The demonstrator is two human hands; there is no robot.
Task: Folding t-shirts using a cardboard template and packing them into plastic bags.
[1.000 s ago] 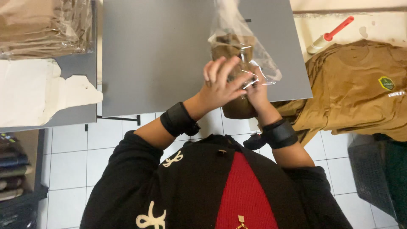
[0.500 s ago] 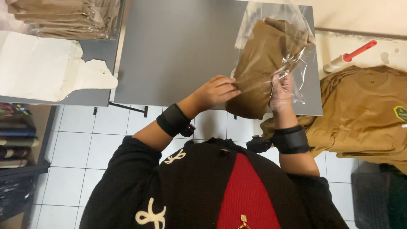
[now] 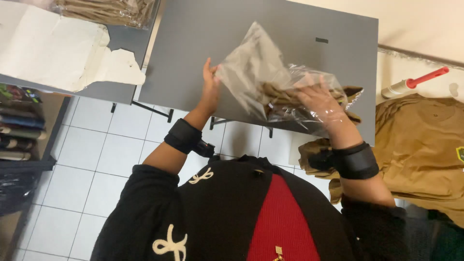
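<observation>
A clear plastic bag (image 3: pixel 256 72) hangs over the near edge of a grey table (image 3: pixel 232 29). Folded tan cloth (image 3: pixel 285 94) lies in its right half. My left hand (image 3: pixel 210 84) pinches the bag's left edge. My right hand (image 3: pixel 323 104) is pushed inside the bag, behind the film, and grips the tan cloth there. Both wrists carry black bands.
A pile of tan garments (image 3: pixel 425 145) lies at my right on a pale surface, with a red-handled tape roller (image 3: pixel 414 83) behind it. Bagged tan garments (image 3: pixel 108 9) and torn white paper (image 3: pixel 53 48) sit on the left table. Shelves (image 3: pixel 19 121) stand on a white tiled floor.
The bag has swung from upright to lying sideways and lower over the table edge. My hands have spread apart, and my right hand has gone inside the bag with the cloth.
</observation>
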